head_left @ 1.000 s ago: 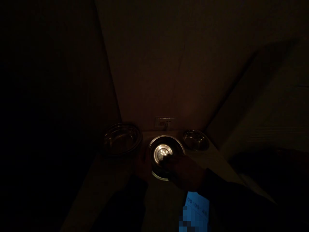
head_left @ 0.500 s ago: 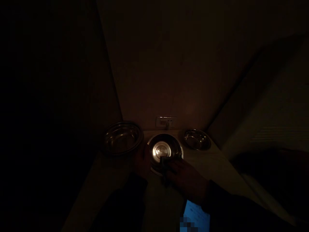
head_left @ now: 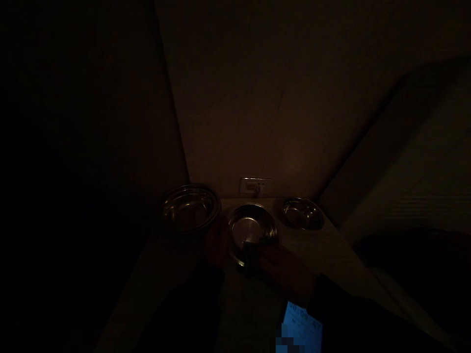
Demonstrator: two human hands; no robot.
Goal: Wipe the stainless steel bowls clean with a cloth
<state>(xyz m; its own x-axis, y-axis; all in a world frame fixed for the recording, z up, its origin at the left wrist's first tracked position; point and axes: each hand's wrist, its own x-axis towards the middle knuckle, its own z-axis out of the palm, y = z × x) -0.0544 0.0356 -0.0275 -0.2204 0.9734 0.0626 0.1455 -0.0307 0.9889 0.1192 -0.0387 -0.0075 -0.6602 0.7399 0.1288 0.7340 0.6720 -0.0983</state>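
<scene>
A shiny steel bowl (head_left: 247,226) stands in the middle of the table, directly before me. At its left rim is my left hand (head_left: 216,243), dim in the dark, with the fingers seemingly curled round the edge. My right hand (head_left: 285,267) reaches over the near right rim. Its closed fingers press a small dark cloth (head_left: 250,252) against the bowl's near inner side. Darkness hides most of the fingertips and the cloth's full shape.
Left of the bowl sits a larger stack of steel bowls (head_left: 217,208); a smaller steel bowl (head_left: 302,214) is at the back right. A socket (head_left: 251,186) with a plug is on the wall behind. A lit phone (head_left: 303,326) lies near my right forearm on the wooden table (head_left: 305,250).
The bright reflection in the middle bowl has dimmed, and the bowl's tilt looks slightly different. Both hands remain at its rim. The whole view has shifted a little.
</scene>
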